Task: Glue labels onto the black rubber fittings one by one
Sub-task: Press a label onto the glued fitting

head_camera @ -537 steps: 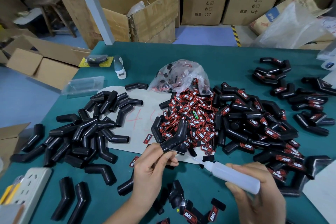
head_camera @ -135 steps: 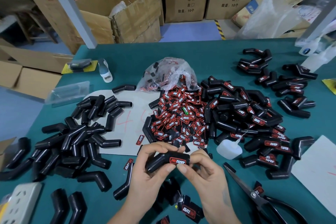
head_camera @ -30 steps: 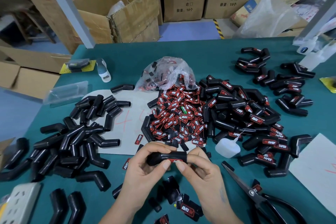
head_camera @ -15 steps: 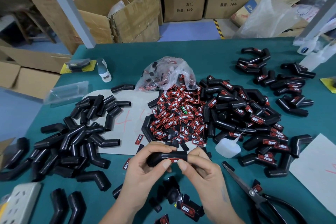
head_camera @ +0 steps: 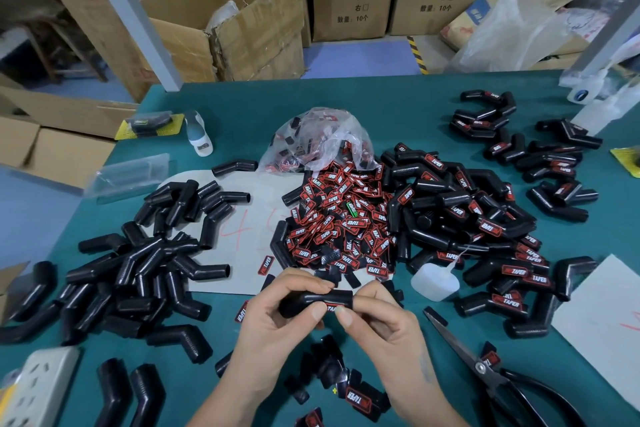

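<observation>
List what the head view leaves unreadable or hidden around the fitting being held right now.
- Red label on the held black rubber elbow fitting: mostly covered by both thumbs, text unreadable.
- Glue under the label: hidden by the label.
- Black-handled scissors: handles cut off by the bottom edge.
- Left hand and right hand: palm-side grip faces away.
- Clear glue bottle: fill level unclear.

Bare table [head_camera: 408, 121] lies open along the far side, behind the plastic bag [head_camera: 322, 139]. In the middle the way is closed: the pile of unlabelled fittings [head_camera: 145, 270] on the left, the heap of labels [head_camera: 339, 222] in the centre, the labelled fittings [head_camera: 460, 215] on the right. Just beside the right hand [head_camera: 384, 333] stand the glue bottle [head_camera: 434, 282] and the scissors [head_camera: 485, 367]. Loose labels [head_camera: 358, 400] lie between the wrists. A power strip [head_camera: 38, 388] fills the near left corner.
</observation>
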Demonstrator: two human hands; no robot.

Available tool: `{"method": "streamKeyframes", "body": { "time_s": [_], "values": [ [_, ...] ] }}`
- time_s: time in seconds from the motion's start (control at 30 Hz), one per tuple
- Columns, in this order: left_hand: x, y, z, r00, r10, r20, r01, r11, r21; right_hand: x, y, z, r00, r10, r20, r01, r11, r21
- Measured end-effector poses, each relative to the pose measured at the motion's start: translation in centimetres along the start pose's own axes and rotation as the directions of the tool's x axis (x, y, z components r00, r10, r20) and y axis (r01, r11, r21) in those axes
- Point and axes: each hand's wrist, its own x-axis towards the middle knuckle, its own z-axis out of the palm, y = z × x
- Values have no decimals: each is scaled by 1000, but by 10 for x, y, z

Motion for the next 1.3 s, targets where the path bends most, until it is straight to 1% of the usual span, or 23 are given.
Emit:
{"method": "streamKeyframes", "body": {
  "time_s": [0.27,0.43,0.63,0.7,0.8,0.87,1.13,1.2,1.3],
  "values": [
    [1,1,-1,1000,-3,21,2,1000,6,3,0,-2,1000,19,17,-19,1000,-2],
    [1,1,-8,998,1,65,-8,994,109,4,-3,-4,999,30,43,-31,999,7],
    [3,6,-11,989,-13,144,-11,985,170,5,-6,-6,995,62,78,-62,998,8],
    [2,7,-12,985,-7,173,-28,980,198,5,-7,-7,994,66,93,-65,998,-13],
    [2,7,-13,970,45,237,-91,978,186,6,-8,-8,992,49,120,-44,998,-39],
    [3,8,-14,963,44,265,-102,972,211,6,-8,-9,989,40,139,-36,999,-35],
    [4,7,-15,956,28,293,-121,944,307,9,-3,-12,986,79,146,-80,997,-3],
    [4,6,-14,952,35,303,-128,947,293,9,-3,-12,986,74,148,-75,997,2],
    [4,7,-13,954,18,300,-99,962,256,10,-5,-12,986,54,157,-59,998,23]
  ]
}}
